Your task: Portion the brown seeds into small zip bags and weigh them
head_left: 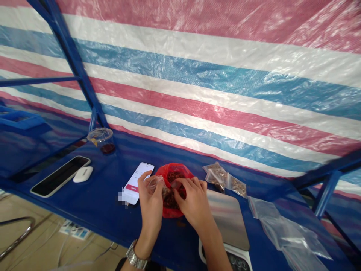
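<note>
A red plastic bag point(170, 213) stands open on the blue table, with small dark reddish-brown pieces point(175, 175) inside. Over its left side, my left hand point(151, 195) is closed on a clear plastic bag point(156, 182). My right hand point(191, 197) reaches over the right side of the red bag, its thumb and fingers pinched together at the brown pieces. What sits between those fingertips is too small to make out. Just right of the red bag lies a kitchen scale point(229, 218), partly covered by my right forearm.
Several filled zip bags point(218, 177) lie behind the scale, and flat zip bags point(287, 229) lie to its right. A lit phone point(138, 180), an earphone case point(82, 174), a dark-screened phone point(60, 176) and a plastic cup point(105, 141) are at left. Striped sheeting point(211, 94) hangs behind.
</note>
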`<state>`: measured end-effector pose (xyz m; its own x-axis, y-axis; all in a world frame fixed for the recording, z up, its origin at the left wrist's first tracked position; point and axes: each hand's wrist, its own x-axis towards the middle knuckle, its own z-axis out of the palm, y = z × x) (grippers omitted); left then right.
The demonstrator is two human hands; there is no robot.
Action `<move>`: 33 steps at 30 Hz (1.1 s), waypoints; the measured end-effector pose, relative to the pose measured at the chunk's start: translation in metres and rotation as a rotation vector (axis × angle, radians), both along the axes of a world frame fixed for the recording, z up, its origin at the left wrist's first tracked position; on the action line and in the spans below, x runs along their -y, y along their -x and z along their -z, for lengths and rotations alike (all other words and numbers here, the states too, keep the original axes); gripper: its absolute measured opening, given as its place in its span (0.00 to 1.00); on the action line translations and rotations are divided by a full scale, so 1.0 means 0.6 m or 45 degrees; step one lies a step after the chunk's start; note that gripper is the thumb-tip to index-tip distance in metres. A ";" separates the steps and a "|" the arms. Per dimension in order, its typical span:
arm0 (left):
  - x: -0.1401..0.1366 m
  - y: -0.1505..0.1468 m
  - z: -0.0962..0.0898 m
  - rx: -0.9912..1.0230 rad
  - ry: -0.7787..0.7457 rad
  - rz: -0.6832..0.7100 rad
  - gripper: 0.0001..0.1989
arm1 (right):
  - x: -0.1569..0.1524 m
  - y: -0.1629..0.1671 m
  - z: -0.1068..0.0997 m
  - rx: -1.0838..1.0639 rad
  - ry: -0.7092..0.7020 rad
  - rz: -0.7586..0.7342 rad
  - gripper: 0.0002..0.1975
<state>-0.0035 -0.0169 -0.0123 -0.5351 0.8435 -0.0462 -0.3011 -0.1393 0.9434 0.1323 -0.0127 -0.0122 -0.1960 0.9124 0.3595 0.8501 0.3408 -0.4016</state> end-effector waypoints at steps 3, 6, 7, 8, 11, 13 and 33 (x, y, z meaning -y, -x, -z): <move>0.000 0.002 0.002 0.005 -0.002 -0.015 0.25 | 0.000 -0.002 0.004 0.059 -0.040 0.061 0.12; -0.002 0.005 0.005 0.005 0.004 -0.026 0.25 | 0.002 -0.001 0.007 0.059 -0.034 0.032 0.11; -0.003 0.006 0.006 0.012 0.009 -0.027 0.25 | 0.002 0.001 0.007 0.050 -0.031 0.028 0.11; -0.004 0.007 0.008 0.021 0.014 -0.022 0.24 | 0.003 0.003 0.007 0.041 -0.027 0.035 0.12; -0.007 0.009 0.014 0.040 0.022 -0.010 0.24 | 0.007 0.008 0.002 -0.009 0.027 0.037 0.11; -0.008 0.010 0.015 0.052 0.013 -0.006 0.24 | 0.009 0.007 -0.002 -0.063 0.082 0.017 0.09; 0.018 -0.028 0.011 -0.519 -0.163 0.473 0.26 | 0.019 -0.031 -0.040 -0.478 -0.175 0.008 0.12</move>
